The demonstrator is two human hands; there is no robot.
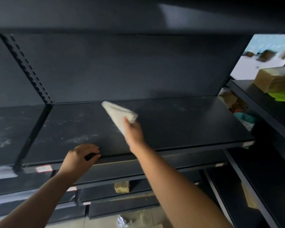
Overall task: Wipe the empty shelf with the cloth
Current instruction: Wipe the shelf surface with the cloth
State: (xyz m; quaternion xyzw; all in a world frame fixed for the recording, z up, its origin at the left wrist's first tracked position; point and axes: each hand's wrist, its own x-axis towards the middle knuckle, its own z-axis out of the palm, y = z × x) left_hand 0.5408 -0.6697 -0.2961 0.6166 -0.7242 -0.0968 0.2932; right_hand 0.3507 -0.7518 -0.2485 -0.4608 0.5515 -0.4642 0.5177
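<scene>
The person stands close to a dark metal shelf (179, 122), both bare arms stretched toward it. The right hand (134, 131) is out over the middle of the shelf board, fingers closed around the near end of a pale folded cloth (118, 114); the cloth's far corner points up and left toward the back panel (130, 66), and the blur makes it hard to say whether it is pressed flat on the board or held just above it. The left hand (82, 156) is clamped on the front lip of the same shelf, fingers curled over the top edge and the thumb underneath. Whitish dust smears (82, 137) lie across the left half of the board, just beyond the left hand, while the board to the right of the cloth looks darker and cleaner. A slotted upright (25, 66) runs down the back at the left, where this bay meets its neighbour. Off to the right, on another shelving unit, sit a cardboard box (276, 78) and something bright green (283, 96) just beneath it. Lower shelves show beneath the arms, with a small brown box (121, 186) on one of them.
</scene>
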